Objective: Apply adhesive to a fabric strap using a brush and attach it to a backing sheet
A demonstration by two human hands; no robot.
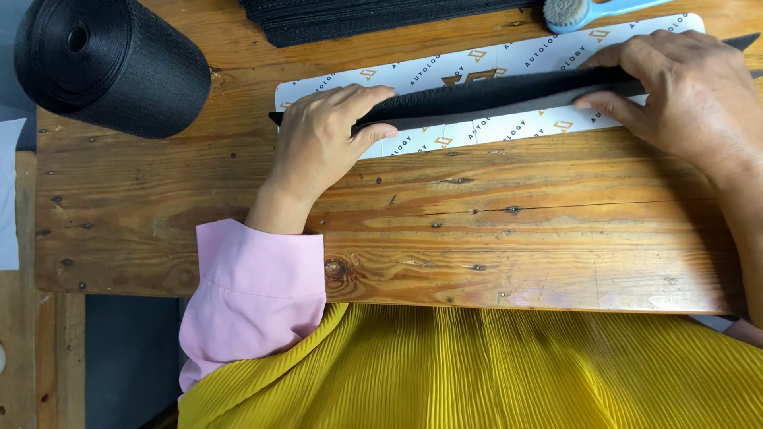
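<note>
A long black webbing strip (493,94) lies folded along a white printed card (509,57) on the wooden table (477,230). My left hand (326,139) pinches the strip's left end between thumb and fingers. My right hand (683,87) presses on the strip's right part, fingers flat on top and thumb at its lower edge. The far right tip of the strip pokes out past my right hand.
A big roll of black webbing (111,63) stands at the table's back left. A pile of black strips (373,17) lies at the back edge. A light blue brush (588,11) rests at the back right. A pink sleeve and yellow pleated cloth are at the front edge.
</note>
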